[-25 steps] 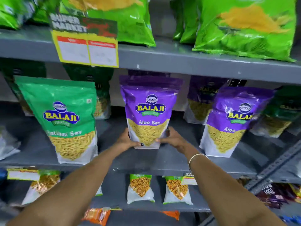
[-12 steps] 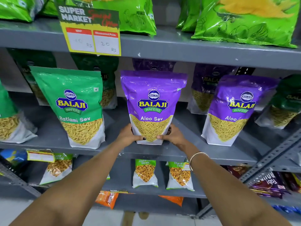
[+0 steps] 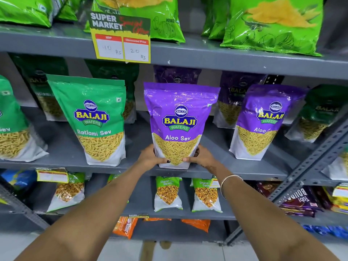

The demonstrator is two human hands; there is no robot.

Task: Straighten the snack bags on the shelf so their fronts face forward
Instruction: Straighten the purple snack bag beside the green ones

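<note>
A purple Aloo Sev bag [image 3: 178,119] stands upright at the front edge of the middle shelf [image 3: 66,153], its front facing me. My left hand [image 3: 150,157] grips its lower left corner and my right hand [image 3: 201,158] grips its lower right corner. A green Ratlami Sev bag [image 3: 96,117] stands to its left, leaning a little. A second purple Aloo Sev bag [image 3: 263,121] stands to the right, turned slightly and tilted. More purple and green bags stand in shadow behind them.
Light green chip bags [image 3: 271,25] lie on the top shelf, with a price tag [image 3: 121,37] hanging from its edge. Small Chana bags [image 3: 167,193] stand on the shelf below. A grey slotted upright [image 3: 308,172] runs diagonally at right. The floor shows at the bottom.
The purple bag between my hands has come forward to the shelf's front edge and stands squarer to me. The view has shifted, showing more of the shelf's left side.
</note>
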